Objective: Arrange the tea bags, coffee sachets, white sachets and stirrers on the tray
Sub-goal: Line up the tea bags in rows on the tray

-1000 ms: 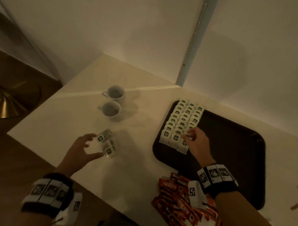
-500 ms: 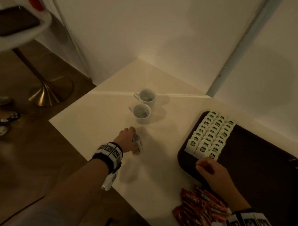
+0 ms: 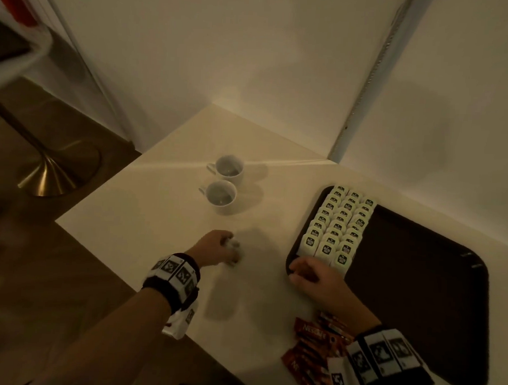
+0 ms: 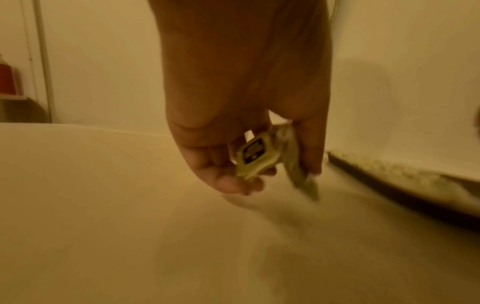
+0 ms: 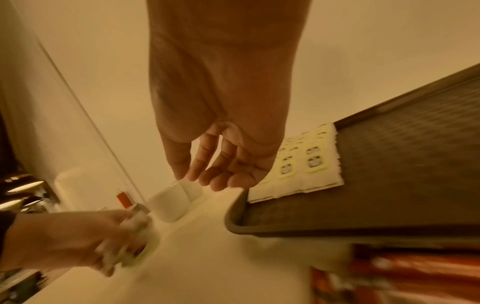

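Note:
My left hand [image 3: 215, 249] grips a few pale tea bags [image 4: 257, 158] just above the white table, left of the tray; in the left wrist view the left hand [image 4: 249, 164] has fingers and thumb curled round them. Rows of tea bags [image 3: 340, 225] stand packed in the near-left part of the dark brown tray [image 3: 418, 272]. My right hand [image 3: 313, 275] hovers at the tray's near-left corner, fingers loosely bent and holding nothing [image 5: 218, 172]. Red coffee sachets [image 3: 313, 349] lie heaped on the table below the tray. No white sachets or stirrers show.
Two white cups [image 3: 222, 185] stand on the table [image 3: 158, 217] behind my left hand. Walls close the table in at the back and right. A stool's brass base [image 3: 53, 172] stands on the wooden floor to the left.
My left hand closed over the loose tea bags and lifted them off the table. My right hand drew back from the tea bag rows to the tray's near-left corner. The view swung left.

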### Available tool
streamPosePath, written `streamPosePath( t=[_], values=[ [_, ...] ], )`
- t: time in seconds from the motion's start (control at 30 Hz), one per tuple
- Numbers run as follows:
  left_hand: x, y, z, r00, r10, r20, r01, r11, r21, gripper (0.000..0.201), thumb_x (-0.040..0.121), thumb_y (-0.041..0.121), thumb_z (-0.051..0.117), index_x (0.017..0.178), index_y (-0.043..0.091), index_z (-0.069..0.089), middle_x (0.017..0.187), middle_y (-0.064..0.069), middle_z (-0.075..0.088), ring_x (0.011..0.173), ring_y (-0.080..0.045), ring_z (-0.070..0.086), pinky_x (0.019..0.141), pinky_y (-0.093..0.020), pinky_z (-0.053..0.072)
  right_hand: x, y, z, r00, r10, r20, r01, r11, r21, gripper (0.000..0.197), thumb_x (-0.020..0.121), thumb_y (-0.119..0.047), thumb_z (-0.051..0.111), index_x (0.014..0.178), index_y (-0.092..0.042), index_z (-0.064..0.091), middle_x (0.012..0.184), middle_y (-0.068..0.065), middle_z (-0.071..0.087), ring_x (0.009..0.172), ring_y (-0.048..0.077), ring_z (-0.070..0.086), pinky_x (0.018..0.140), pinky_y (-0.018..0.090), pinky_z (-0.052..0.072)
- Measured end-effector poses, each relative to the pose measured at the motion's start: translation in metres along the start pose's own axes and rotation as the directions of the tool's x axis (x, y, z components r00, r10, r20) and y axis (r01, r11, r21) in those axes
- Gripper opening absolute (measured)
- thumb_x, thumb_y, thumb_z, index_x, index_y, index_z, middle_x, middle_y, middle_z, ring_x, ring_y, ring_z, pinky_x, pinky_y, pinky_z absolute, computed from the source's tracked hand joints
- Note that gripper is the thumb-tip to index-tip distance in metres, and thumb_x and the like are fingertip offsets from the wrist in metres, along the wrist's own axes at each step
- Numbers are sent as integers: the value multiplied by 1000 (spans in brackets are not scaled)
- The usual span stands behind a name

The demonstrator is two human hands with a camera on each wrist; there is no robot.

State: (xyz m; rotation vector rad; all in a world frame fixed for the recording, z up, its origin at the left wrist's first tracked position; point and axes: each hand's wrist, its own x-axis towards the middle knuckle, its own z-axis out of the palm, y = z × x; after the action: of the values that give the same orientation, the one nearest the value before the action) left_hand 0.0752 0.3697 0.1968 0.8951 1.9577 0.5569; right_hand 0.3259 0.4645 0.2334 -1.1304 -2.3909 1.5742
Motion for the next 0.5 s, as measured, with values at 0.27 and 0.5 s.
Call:
streamPosePath(
  t=[0.27,0.5],
  values=[
    [-21,92,25,987,80,141,36,740,-672,21,91,31,61,106,16,63,84,0,61,69,-11,54,63,-25,50,37,-52,-2,996,52,-74,-3,836,549,31,88,-11,61,118,-7,52,105,5,59,89,12,61,70,25,55],
    [-12,117,21,971,102,217,180,289,-940,17,87,10,48,74,22,47,76,3,48,67,-7,52,81,-23,51,38,-53,-43,969,61,-240,72,859,507,13,92,-8,56,105,-3,56,94,9,59,81,14,60,63,20,53]
  ],
)
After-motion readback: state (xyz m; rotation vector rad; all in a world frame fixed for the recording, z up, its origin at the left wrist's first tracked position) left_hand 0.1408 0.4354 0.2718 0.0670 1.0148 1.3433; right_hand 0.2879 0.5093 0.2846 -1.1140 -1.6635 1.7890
